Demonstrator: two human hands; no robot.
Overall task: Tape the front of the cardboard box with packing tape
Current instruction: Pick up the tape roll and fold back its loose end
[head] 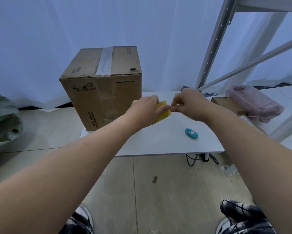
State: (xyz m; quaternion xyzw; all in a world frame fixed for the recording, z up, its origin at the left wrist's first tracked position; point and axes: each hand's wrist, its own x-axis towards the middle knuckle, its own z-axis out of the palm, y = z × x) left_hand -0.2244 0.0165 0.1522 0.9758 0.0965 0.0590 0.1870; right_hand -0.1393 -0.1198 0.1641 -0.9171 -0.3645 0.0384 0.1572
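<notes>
White table (167,142) — left hand (146,109) grips tape roll (163,114) beside box (104,92); right hand (187,103) fingers pinch its edge.

The roll (163,114) gripped under the left fingers (162,108) is yellow, and the box (104,92) beyond them is brown with black print and a grey-white tape strip on top. Near the right fingers (175,108) the table (158,141) is white, and the cutter (191,133) below them is teal with a pink spot.
</notes>
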